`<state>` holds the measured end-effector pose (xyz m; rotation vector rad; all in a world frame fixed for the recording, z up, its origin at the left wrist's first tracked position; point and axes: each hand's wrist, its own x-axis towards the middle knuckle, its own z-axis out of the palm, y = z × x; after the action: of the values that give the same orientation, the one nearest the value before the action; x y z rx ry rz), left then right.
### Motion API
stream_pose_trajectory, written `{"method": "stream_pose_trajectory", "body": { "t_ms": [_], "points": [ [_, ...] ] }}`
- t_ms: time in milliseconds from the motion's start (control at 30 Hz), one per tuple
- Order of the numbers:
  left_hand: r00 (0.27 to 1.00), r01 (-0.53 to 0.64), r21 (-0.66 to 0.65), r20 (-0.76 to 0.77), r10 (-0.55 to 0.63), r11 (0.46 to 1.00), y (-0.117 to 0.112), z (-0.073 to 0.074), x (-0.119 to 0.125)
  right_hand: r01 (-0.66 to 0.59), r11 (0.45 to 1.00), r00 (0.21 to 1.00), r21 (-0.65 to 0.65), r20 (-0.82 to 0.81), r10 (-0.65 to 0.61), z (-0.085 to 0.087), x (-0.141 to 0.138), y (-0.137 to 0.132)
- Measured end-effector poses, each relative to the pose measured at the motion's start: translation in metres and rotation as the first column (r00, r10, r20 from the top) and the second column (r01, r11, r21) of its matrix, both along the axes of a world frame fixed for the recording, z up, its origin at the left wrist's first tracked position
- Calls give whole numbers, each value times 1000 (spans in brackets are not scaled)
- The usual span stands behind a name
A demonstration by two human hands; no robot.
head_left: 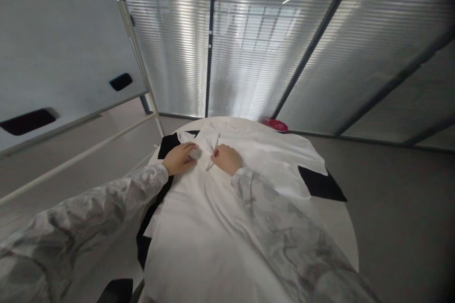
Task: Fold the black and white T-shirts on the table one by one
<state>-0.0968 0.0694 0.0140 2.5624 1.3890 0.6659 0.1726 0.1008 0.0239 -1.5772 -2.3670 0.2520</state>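
A white garment (199, 227), likely a shirt, lies spread and wrinkled over a round table. My left hand (180, 158) is on its upper left part, fingers curled around a bunched white fold. Just to the right, my right hand (227, 158) has its fingertips pinched on a thin pale strip (209, 166). The strip slants across the cloth, with one end above the fingers and one below. Whether it is a cord or something stiff, I cannot tell. Folds in the cloth run down from between the hands.
Black cloth (322, 183) shows from under the white garment at the right and along the left side. A red basket-like object (277, 126) is beyond the far edge of the round table (341, 227). A whiteboard (64, 47) on a frame stands left; ribbed translucent panels (249, 57) rise behind.
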Motion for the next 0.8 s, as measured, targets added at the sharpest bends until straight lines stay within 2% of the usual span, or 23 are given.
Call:
{"method": "stream_pose_trajectory", "body": {
  "t_ms": [67, 133, 233, 333, 433, 533, 700, 800],
  "points": [
    [985, -171, 1, -11, 171, 985, -3, -1, -8, 75, 995, 990, -63, -115, -82, 0, 3, 13],
    [965, -264, -65, -16, 263, 962, -7, 0, -11, 176, 978, 940, -114, -275, -201, 2, 11, 32],
    [969, -247, -125, -43, 243, 961, -17, 5, -5, 297, 943, 843, -152, -423, -334, 12, 31, 65],
    [975, -221, -156, -60, 214, 963, -34, 15, 12, 360, 918, 791, -164, -468, -394, 25, 54, 93],
    [975, -213, -243, -113, 190, 946, -53, 26, 33, 404, 895, 758, -188, -479, -443, 34, 72, 108],
    [970, -165, -272, -220, 105, 948, -73, 34, 49, 421, 886, 764, -193, -451, -461, 32, 79, 110],
    [937, -144, -299, -347, 33, 943, -100, 42, 58, 353, 936, 916, 0, -203, -346, 10, 72, 104],
    [929, -167, -333, -368, 35, 928, -114, 48, 59, 362, 932, 913, -11, -200, -356, 1, 68, 111]
  ]
}}
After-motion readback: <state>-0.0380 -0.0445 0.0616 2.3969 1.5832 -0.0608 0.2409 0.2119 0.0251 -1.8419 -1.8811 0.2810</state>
